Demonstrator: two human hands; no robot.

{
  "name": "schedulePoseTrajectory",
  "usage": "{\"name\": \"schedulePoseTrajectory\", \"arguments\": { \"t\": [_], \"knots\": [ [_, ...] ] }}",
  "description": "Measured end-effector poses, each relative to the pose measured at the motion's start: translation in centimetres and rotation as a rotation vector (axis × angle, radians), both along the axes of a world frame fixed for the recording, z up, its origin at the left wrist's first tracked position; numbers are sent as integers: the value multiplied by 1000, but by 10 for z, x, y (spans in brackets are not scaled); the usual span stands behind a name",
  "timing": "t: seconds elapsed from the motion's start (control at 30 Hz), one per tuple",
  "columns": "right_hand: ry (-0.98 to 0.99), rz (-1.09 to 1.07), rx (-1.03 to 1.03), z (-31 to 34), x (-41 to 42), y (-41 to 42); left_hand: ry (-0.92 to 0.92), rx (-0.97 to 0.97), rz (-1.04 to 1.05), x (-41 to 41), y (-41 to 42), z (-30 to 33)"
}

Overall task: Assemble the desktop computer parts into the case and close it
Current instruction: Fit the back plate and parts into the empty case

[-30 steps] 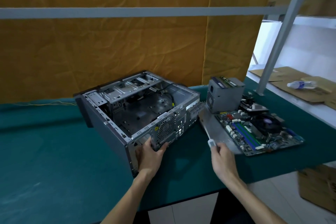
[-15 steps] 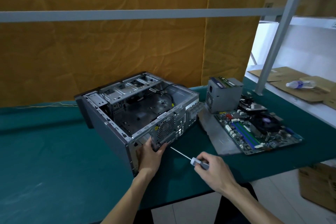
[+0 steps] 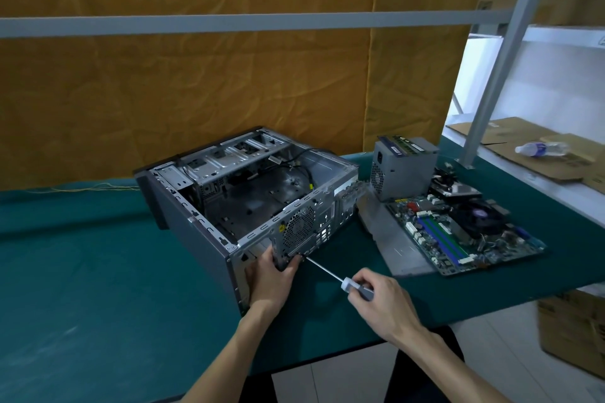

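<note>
The open grey metal computer case (image 3: 248, 203) lies on its side on the green-covered table (image 3: 82, 288), its empty interior facing up and its perforated rear panel turned toward the person. The left hand (image 3: 271, 278) sits at the near lower corner of that rear panel, fingers curled round the panel's edge and gripping it, with the forearm reaching straight in from below. Just to the right, the right hand (image 3: 379, 298) is wrapped round the clear-and-grey handle of a slim screwdriver (image 3: 337, 278); the thin steel shaft slants up and left, its tip meeting the rear panel right beside the left hand's fingertips. The right wrist is bent slightly, the forearm coming in from the lower right.

To the right of the case, well clear of both hands, a flat grey metal side panel (image 3: 389, 239) lies on the cloth, with a green motherboard (image 3: 458, 232) carrying a black fan cooler resting partly over it. A boxy grey power supply (image 3: 402, 167) stands behind them, near the case's far corner. Beyond the table edge, a plastic bottle (image 3: 540, 149) lies on flattened cardboard.
</note>
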State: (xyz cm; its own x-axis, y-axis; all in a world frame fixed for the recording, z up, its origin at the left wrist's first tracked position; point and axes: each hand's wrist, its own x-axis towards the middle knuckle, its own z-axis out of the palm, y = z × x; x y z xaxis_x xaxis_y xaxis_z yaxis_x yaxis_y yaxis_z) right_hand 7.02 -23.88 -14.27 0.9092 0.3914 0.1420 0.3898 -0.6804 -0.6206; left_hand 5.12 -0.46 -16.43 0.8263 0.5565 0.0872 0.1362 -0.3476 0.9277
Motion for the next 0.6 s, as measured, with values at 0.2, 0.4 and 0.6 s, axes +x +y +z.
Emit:
{"name": "schedulePoseTrajectory", "arguments": {
  "t": [0.2, 0.4, 0.6],
  "knots": [
    [-1, -2, -4, 0, -2, 0, -10, 8, 17, -1, -2, 3],
    [-2, 0, 3, -1, -1, 1, -15, 33, 18, -2, -1, 1],
    [-13, -1, 2, -2, 0, 1, -20, 41, 29, -3, -1, 2]
  ]
}}
